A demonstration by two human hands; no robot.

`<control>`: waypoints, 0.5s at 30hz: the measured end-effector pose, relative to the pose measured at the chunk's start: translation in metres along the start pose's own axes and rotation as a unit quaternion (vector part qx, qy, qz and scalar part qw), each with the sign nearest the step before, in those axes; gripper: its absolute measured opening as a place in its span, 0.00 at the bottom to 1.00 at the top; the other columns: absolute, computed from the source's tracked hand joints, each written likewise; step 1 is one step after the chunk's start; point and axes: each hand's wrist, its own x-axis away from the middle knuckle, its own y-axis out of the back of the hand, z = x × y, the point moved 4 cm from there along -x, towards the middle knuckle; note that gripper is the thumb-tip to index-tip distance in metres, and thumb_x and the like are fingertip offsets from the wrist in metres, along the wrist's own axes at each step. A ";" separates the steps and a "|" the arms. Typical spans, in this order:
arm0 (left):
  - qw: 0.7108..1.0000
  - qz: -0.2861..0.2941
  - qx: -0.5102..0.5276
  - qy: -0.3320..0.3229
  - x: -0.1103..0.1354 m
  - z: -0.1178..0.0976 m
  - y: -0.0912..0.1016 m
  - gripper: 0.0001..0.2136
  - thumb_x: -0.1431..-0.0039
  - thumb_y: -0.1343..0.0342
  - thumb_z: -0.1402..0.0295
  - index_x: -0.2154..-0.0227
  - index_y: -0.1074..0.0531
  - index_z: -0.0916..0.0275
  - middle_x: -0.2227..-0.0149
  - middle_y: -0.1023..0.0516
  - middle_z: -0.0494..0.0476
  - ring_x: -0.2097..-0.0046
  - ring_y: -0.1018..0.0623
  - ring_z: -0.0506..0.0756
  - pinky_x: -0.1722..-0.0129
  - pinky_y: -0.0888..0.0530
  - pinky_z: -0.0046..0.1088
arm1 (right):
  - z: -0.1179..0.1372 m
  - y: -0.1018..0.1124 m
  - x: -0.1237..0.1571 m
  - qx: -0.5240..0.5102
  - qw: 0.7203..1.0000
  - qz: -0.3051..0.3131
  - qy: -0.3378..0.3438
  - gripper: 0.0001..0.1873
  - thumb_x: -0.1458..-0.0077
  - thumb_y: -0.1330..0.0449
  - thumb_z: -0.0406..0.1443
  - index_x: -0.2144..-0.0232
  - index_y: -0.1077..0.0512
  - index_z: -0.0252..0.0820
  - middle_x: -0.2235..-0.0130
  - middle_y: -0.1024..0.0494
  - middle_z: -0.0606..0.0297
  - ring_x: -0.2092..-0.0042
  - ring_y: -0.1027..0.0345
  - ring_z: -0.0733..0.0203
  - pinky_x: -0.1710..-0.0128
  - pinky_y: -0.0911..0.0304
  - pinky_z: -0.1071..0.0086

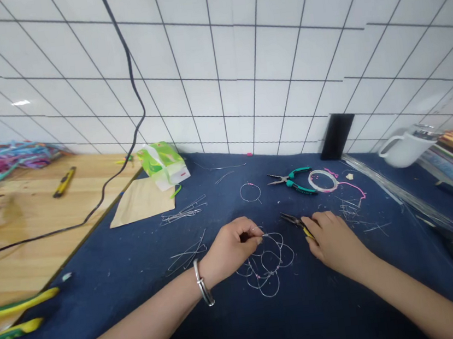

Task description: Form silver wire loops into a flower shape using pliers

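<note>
My left hand (236, 245), with a silver bangle (203, 283) at its wrist, pinches the upper edge of a wire flower (270, 263) between thumb and fingertips. The flower is made of several thin silver loops joined round a small middle ring. To its right, my right hand (334, 239) is closed over the yellow handles of needle-nose pliers (294, 220); their dark jaws point left, apart from the wire. Beyond both hands lies a single wire ring (250, 192) with a pink bit on it. Teal-handled pliers (294, 179) rest farther back.
Loose wires (182, 213) lie at left. A white dish (322, 181) with pink cord, a black upright object (337, 135) and a white mug (407, 147) stand at right. A tissue pack (163, 163) and brown paper (142, 201) lie back left; large yellow-green handles (16, 305) sit front left.
</note>
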 end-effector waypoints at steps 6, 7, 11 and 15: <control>0.999 0.006 -0.010 -0.037 0.001 -0.005 -0.001 0.06 0.51 0.50 0.77 0.75 0.30 0.63 0.73 0.30 0.52 0.70 0.30 0.49 0.69 0.32 0.26 | 0.004 0.006 0.003 -0.074 0.996 -0.048 0.001 0.17 0.50 0.50 0.30 0.56 0.35 0.35 0.64 0.31 0.55 0.62 0.37 0.55 0.63 0.37 0.60; 0.999 0.006 -0.010 -0.038 0.001 -0.004 -0.001 0.06 0.51 0.50 0.77 0.75 0.30 0.63 0.72 0.30 0.52 0.70 0.30 0.49 0.69 0.32 0.26 | 0.005 0.009 0.004 -0.099 0.994 -0.048 0.001 0.16 0.49 0.51 0.29 0.56 0.35 0.36 0.64 0.31 0.56 0.62 0.37 0.56 0.64 0.37 0.61; 0.999 0.008 -0.013 -0.038 0.000 -0.001 -0.003 0.06 0.51 0.50 0.78 0.75 0.29 0.63 0.72 0.29 0.52 0.69 0.30 0.49 0.69 0.32 0.26 | 0.017 0.019 0.006 -0.173 0.985 0.000 0.023 0.13 0.46 0.51 0.31 0.57 0.35 0.39 0.64 0.31 0.58 0.62 0.36 0.58 0.64 0.36 0.63; 0.999 0.009 -0.023 -0.039 -0.002 -0.001 -0.004 0.07 0.51 0.51 0.79 0.75 0.29 0.63 0.73 0.30 0.51 0.70 0.30 0.49 0.69 0.33 0.25 | 0.027 0.024 0.007 -0.215 0.976 0.017 0.043 0.13 0.45 0.51 0.31 0.56 0.36 0.40 0.62 0.31 0.58 0.61 0.38 0.59 0.63 0.37 0.63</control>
